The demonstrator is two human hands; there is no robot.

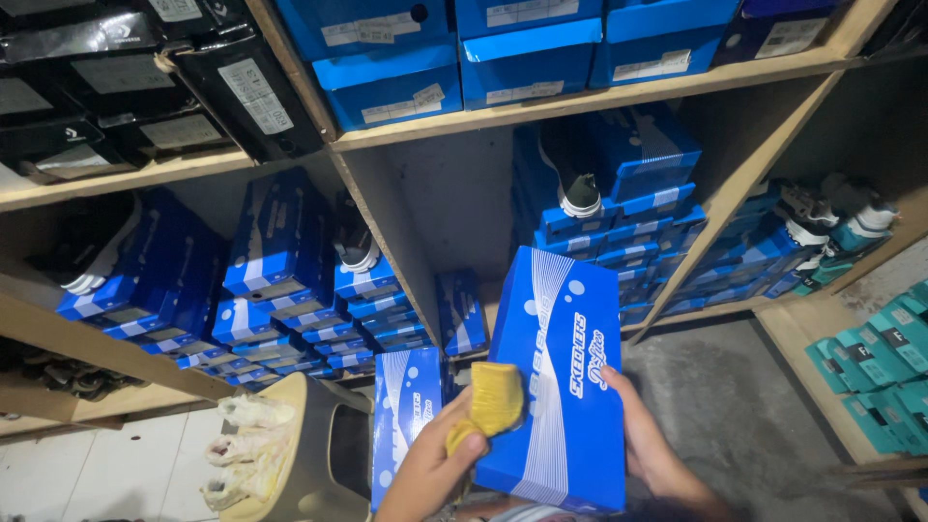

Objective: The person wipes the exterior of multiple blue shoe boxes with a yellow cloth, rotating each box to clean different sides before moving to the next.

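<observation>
- Left hand (440, 464), near centre: clenched around a yellow cloth (491, 401), pressing it flat on the lid of a blue shoe box (570, 387).
- Right hand (643, 435): gripping the right edge of that box, fingers curled behind it, holding it tilted up toward the camera.
- Best done, likely, with long strokes from the far end of the lid toward the near end, keeping the cloth flat and the right-hand grip firm so the box cannot twist.
- Worth minding the lid: shut now, contents hidden.
- Just left of it, a second blue box (406, 406) standing on end, also shut.
- Wooden shelves (599, 97) far and left: packed with stacked blue boxes, black boxes (116, 87) at far left, teal boxes (884, 358) at right.
- Single sneakers (578, 193) set on top of some stacks, not inside them.
- Beige plastic stool (309, 454) near left, carrying whitish rags (246, 445).
</observation>
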